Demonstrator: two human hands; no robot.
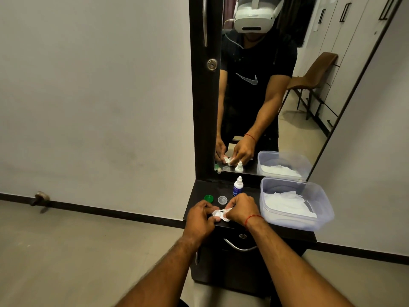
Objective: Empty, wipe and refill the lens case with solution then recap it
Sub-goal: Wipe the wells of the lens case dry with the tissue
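Lens case (221,214): white, two wells, both uncapped. I hold it just above the front of the bench (199,191), between my two hands.
Left hand (200,214): fingers curled, pinching the left end of the case.
Right hand (242,209): fingers curled over the right well. I cannot tell if a tissue sits under them.
Handling (judged): light, stiff plastic, small, probably slick when wet. Best gripped at the outer rims or the bridge, and kept level once filled.
Count, caps: two, a green cap (208,198) and a clear cap (222,199), side by side on the bench just behind the case.
Count, solution bottle (238,186): one, upright, behind the caps.
Count, tub (292,222): one, to my right, with white tissue (287,201) inside.
Step (judged): wiping; refill and recap not yet done.
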